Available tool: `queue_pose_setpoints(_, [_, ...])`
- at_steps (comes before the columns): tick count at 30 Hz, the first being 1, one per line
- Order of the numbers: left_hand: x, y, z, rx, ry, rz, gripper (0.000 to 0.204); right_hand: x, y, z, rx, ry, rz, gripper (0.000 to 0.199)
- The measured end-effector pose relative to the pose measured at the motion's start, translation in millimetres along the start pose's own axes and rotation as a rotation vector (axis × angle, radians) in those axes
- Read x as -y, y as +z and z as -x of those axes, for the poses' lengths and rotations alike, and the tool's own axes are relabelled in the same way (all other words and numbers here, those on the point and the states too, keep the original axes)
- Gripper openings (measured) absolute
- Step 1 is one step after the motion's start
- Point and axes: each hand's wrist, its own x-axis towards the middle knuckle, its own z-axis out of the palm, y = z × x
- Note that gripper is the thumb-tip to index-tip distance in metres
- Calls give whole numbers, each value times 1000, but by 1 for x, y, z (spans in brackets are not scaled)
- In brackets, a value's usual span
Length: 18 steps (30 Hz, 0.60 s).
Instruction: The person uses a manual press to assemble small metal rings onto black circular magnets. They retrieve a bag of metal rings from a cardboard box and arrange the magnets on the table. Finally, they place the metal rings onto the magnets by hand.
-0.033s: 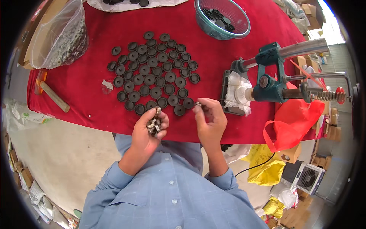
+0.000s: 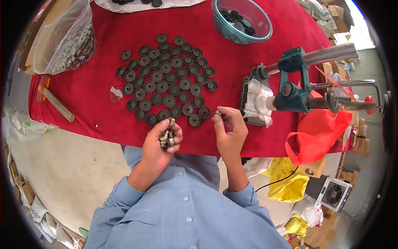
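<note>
Several small shiny metal bearings point(image 2: 164, 140) lie cupped in my left hand point(image 2: 155, 145), whose fingers curl round them at the table's near edge. One more bearing point(image 2: 218, 112) is pinched between the thumb and fingertips of my right hand point(image 2: 232, 133), just above the red cloth. Many round black rimmed discs point(image 2: 168, 101) lie spread out flat beyond both hands, some with a small hole in the middle. The closest disc point(image 2: 204, 112) is just left of my right fingertips and apart from them.
A green hand press point(image 2: 292, 81) stands to the right, a red bag point(image 2: 319, 130) beside it. At the back is a clear bowl point(image 2: 242, 40) of black discs. A plastic bag point(image 2: 70, 45) of metal parts and a wooden-handled tool point(image 2: 59, 104) are at the left.
</note>
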Motion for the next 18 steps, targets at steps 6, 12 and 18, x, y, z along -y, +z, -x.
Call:
queue_pose_setpoints(6, [-4, -4, 5, 29, -30, -184, 25, -8, 4, -8, 56, -337, 341, 25])
queue_pose_setpoints(12, [-6, 2, 7, 5, -36, -249, 25, -19, 15, -7, 132, -479, 454, 24])
queue_pose_setpoints(18, [-7, 2, 6, 11, -52, -286, 27, -17, 12, -4, 169, -533, 523, 27])
